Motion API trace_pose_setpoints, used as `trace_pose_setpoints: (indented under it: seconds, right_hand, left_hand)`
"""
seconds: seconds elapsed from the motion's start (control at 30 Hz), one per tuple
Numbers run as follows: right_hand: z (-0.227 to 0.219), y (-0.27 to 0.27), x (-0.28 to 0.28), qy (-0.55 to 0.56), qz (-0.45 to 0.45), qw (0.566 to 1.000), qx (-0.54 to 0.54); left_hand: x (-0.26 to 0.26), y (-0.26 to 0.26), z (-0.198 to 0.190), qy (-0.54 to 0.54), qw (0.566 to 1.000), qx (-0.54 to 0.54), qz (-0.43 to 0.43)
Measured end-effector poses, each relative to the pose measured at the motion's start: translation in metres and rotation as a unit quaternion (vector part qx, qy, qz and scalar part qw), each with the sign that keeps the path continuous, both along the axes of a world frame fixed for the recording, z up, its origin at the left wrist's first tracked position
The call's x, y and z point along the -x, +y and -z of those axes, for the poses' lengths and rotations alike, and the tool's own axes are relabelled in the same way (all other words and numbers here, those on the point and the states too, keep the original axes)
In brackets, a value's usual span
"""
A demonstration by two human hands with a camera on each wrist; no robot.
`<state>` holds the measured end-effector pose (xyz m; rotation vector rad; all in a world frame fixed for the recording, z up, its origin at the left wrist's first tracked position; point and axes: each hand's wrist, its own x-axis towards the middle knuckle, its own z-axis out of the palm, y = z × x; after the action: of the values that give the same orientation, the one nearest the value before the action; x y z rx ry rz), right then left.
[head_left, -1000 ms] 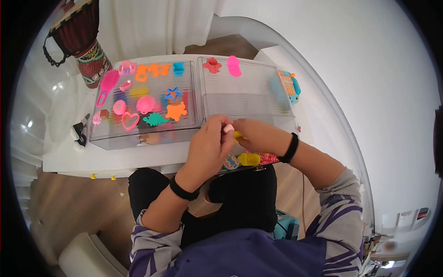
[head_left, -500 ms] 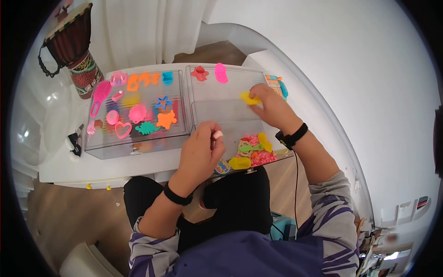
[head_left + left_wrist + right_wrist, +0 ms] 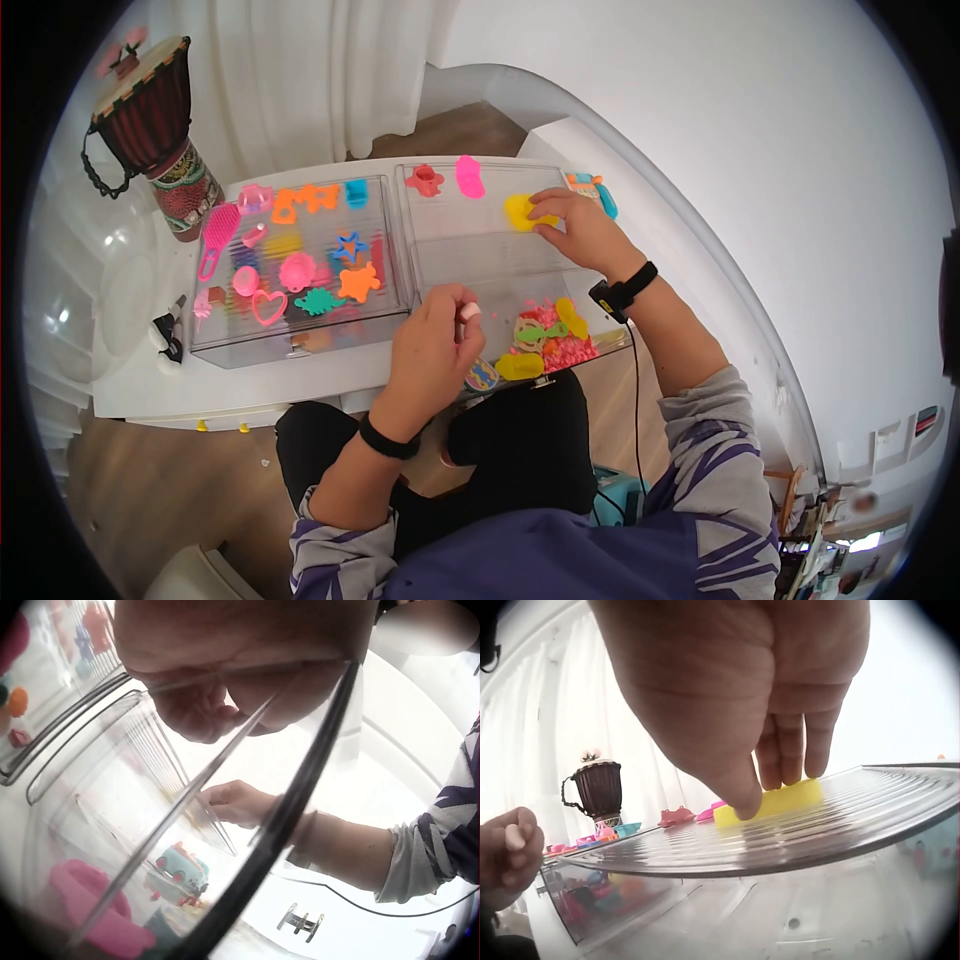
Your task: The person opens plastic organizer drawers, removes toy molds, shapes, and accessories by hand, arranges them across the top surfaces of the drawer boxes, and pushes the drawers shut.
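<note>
My right hand (image 3: pixel 592 238) pinches a yellow toy mould (image 3: pixel 518 212) between thumb and fingertips. In the right wrist view the mould (image 3: pixel 791 802) lies against the ribbed clear lid (image 3: pixel 832 825) of the right-hand box. My left hand (image 3: pixel 425 350) stays near the front of that box, its fingers curled round a small pale pink piece (image 3: pixel 470 311). A red mould (image 3: pixel 425 180) and a bright pink mould (image 3: pixel 470 177) lie farther left on the same lid. Below, the box's uncovered front part holds pink bits (image 3: pixel 572 352), yellow moulds (image 3: pixel 520 366) and a green piece (image 3: pixel 543 332).
Several colourful toys, such as an orange one (image 3: pixel 360 283) and a pink hairbrush (image 3: pixel 221 230), cover the left box's lid (image 3: pixel 335 220). A drum (image 3: pixel 150 110) stands behind it at the left. A toy phone (image 3: pixel 605 195) sits by the right box. A cable (image 3: pixel 638 400) hangs from my right wrist.
My right hand has moved from beside the left hand to the right box's lid, carrying the yellow mould. The left hand keeps the pale pink piece near the box front.
</note>
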<state>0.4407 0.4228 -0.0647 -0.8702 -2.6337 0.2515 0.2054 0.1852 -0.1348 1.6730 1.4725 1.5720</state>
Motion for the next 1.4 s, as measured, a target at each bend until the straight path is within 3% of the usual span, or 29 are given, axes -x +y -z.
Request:
trace_pose_setpoints:
  seconds: [0.23, 0.3, 0.53, 0.8, 0.87, 0.97, 1.03, 1.13, 1.2, 1.27, 1.4]
  right_hand:
    - [0.004, 0.033, 0.009, 0.002, 0.024, 0.999, 0.021]
    - [0.006, 0.039, 0.013, -0.011, 0.006, 0.999, -0.040]
    - [0.010, 0.055, 0.030, -0.018, 0.001, 0.999, -0.049]
    - [-0.010, 0.015, 0.030, 0.077, 0.038, 0.995, -0.054]
    - [-0.024, -0.017, 0.026, 0.061, 0.046, 0.997, 0.004]
    - [-0.035, -0.066, 0.021, -0.016, -0.014, 0.997, 0.080]
    - [-0.037, -0.092, 0.025, -0.201, -0.075, 0.958, 0.188]
    - [0.005, -0.091, 0.002, -0.219, -0.131, 0.949, 0.183]
    - [0.024, -0.081, -0.005, -0.238, -0.113, 0.943, 0.204]
    - [0.032, -0.076, -0.006, -0.238, -0.150, 0.944, 0.173]
    - [0.037, -0.079, -0.003, -0.298, -0.131, 0.940, 0.103]
  left_hand:
    - [0.001, 0.001, 0.002, 0.014, 1.000, -0.018, -0.001]
    - [0.002, 0.000, 0.001, 0.021, 0.999, -0.027, -0.002]
    - [0.003, -0.001, -0.002, 0.021, 1.000, -0.013, 0.003]
    - [0.003, 0.001, 0.001, 0.011, 0.999, -0.030, 0.000]
    - [0.002, 0.001, 0.003, 0.005, 1.000, -0.024, 0.003]
    - [0.000, 0.002, 0.005, -0.002, 1.000, -0.025, 0.001]
    - [0.000, 0.003, 0.005, 0.001, 1.000, -0.020, 0.000]
    - [0.000, 0.001, 0.002, 0.002, 1.000, -0.005, 0.004]
    - [-0.002, 0.001, 0.000, 0.001, 1.000, 0.004, 0.010]
    - [-0.002, 0.001, 0.001, 0.014, 1.000, -0.007, -0.002]
    - [-0.003, 0.000, 0.001, 0.055, 0.998, -0.022, 0.002]
